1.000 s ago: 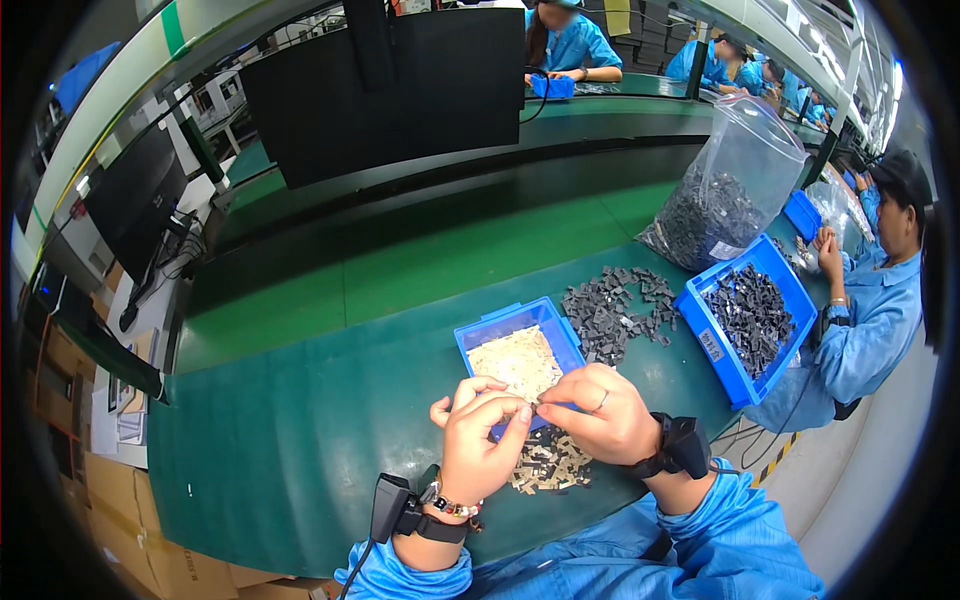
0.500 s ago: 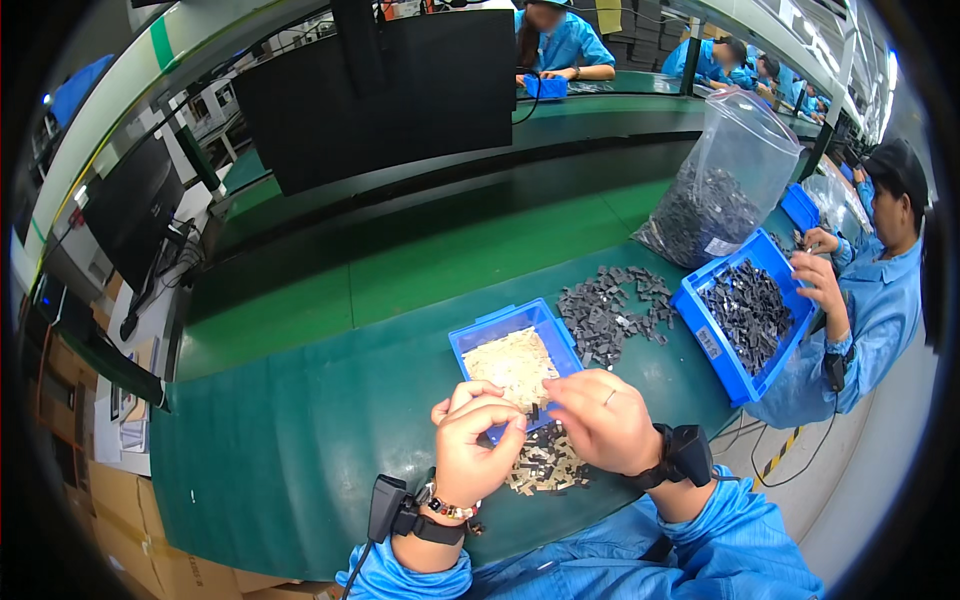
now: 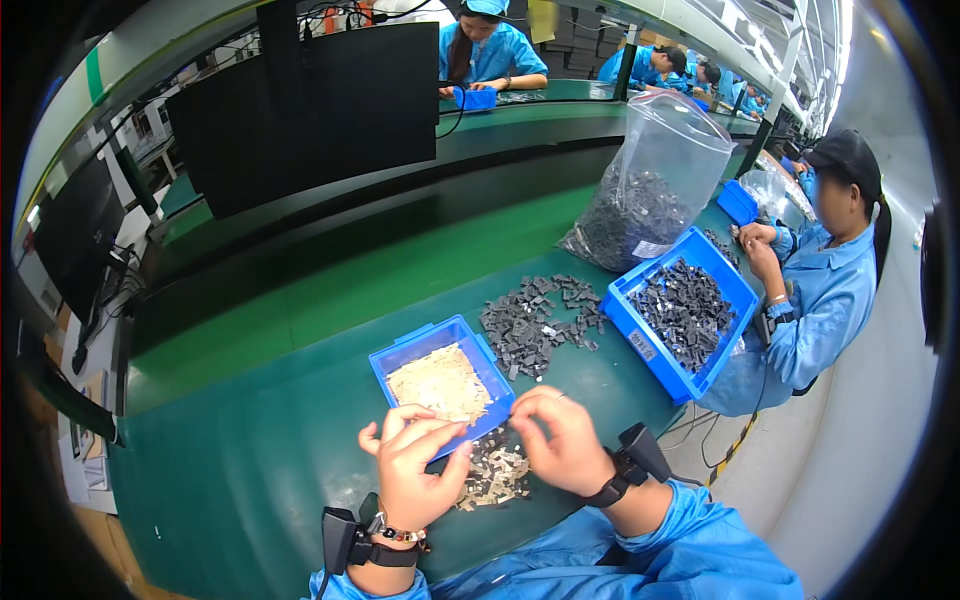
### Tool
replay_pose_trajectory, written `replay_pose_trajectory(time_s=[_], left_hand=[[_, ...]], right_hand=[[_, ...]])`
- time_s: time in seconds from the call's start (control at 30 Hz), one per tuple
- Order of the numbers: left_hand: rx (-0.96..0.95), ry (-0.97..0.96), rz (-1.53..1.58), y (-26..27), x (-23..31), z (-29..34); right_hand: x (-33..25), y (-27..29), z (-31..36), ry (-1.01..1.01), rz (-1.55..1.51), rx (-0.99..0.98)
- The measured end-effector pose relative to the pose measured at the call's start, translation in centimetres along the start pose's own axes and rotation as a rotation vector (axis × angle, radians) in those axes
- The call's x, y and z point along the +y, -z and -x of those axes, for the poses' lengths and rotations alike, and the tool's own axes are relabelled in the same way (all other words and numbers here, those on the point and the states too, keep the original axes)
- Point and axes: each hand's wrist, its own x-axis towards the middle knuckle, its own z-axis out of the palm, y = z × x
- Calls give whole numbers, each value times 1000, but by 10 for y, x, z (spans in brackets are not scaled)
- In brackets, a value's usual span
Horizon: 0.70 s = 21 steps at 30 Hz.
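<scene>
My left hand [image 3: 415,462] is over the near left corner of a small blue tray [image 3: 417,342], thumb and forefinger closed together at the tips. Whatever is between them is too small to make out. At the tray's near right corner, my right hand [image 3: 562,440] pinches with thumb and forefinger. A tiny dark spot shows at its fingertips, too small to name. Thin beige strips [image 3: 445,382] fill the tray. Between my hands, small beige and dark pieces [image 3: 497,476] lie loose on the green table mat.
Dark flat pieces [image 3: 535,330] are scattered beyond the tray. A larger blue bin [image 3: 622,312] of dark pieces stands at right, with a clear plastic bag [image 3: 650,195] of similar pieces behind it. A co-worker [image 3: 830,270] sits at right. A black monitor [image 3: 310,115] hangs at the back.
My hands have moved apart, the right one away from the left. The view has shifted, so the tray and table appear farther left. The right-hand co-worker's hands have come together.
</scene>
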Motion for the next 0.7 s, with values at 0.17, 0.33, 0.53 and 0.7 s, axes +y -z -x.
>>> replay_pose_trajectory(time_s=[0.17, 0.33, 0.53, 0.7], left_hand=[[-3, -20, -26, -2, -3, 0], [39, -28, -30, -7, -4, 0], [57, -12, 6, -1, -9, 3], [12, -109, 25, -2, -1, 4]], right_hand=[[52, 52, -8, -17, 561, 205], [98, 76, -18, -144, 715, 126], [80, 58, -10, 48, 653, 348], [28, 18, 4, 396, 202, 119]])
